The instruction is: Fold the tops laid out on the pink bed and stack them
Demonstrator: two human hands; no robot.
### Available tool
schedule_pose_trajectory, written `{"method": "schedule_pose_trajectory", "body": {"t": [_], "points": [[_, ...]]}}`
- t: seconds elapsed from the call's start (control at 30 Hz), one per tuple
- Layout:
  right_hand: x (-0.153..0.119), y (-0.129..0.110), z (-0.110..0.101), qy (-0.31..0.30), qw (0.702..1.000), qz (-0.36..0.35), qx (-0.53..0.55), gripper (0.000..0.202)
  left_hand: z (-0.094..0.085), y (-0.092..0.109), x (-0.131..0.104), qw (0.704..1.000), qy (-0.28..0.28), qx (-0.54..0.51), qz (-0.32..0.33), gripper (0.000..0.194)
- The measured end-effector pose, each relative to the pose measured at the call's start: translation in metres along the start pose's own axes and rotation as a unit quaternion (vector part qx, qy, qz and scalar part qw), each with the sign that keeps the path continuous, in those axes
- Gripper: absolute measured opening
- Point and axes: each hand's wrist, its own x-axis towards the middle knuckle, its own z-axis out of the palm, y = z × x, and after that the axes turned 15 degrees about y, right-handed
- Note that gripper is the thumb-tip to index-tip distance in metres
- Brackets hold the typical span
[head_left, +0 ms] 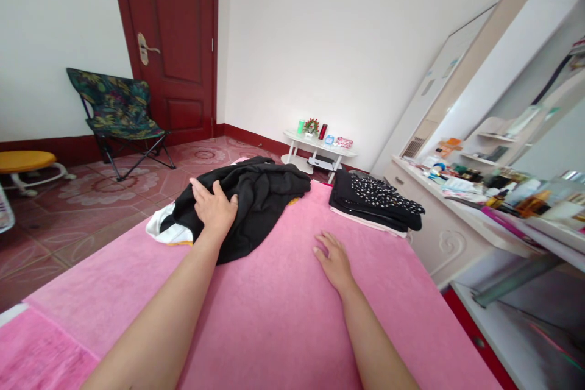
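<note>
A rumpled black garment lies loosely heaped on the pink cover. White cloth with a yellow edge pokes out at its left side. My left hand rests on top of the black garment, fingers stretched out and not gripping it. Over the pink cover, to the right of the heap, is my right hand, with its fingers spread and nothing held. Beyond it sits a stack of folded clothes, mostly black with a white-dotted piece on top and a pale layer underneath.
A dresser crowded with bottles and small items stands along the right. Past the far edge is a small white table bearing a flower pot. A folding chair, a yellow stool and a red door are at the left.
</note>
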Motion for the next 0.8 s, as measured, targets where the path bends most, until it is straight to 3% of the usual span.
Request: {"method": "schedule_pose_trajectory", "body": {"t": [0.17,0.37,0.6,0.8], "points": [[0.000,-0.002,-0.002,-0.003,1.000,0.003,0.002,0.041,0.007,-0.008,0.003,0.999,-0.035,0.020,-0.008,0.052],[-0.001,0.000,-0.001,0.006,1.000,-0.006,0.003,0.040,0.004,-0.013,0.009,0.999,-0.033,-0.003,-0.042,0.062],[-0.001,0.002,0.002,0.007,1.000,-0.006,0.009,0.040,0.000,-0.020,0.016,0.998,-0.064,-0.017,0.002,0.033],[0.000,0.007,0.006,0.026,0.999,-0.018,0.029,0.040,-0.009,-0.016,0.020,0.995,-0.101,-0.022,-0.007,0.027]]}}
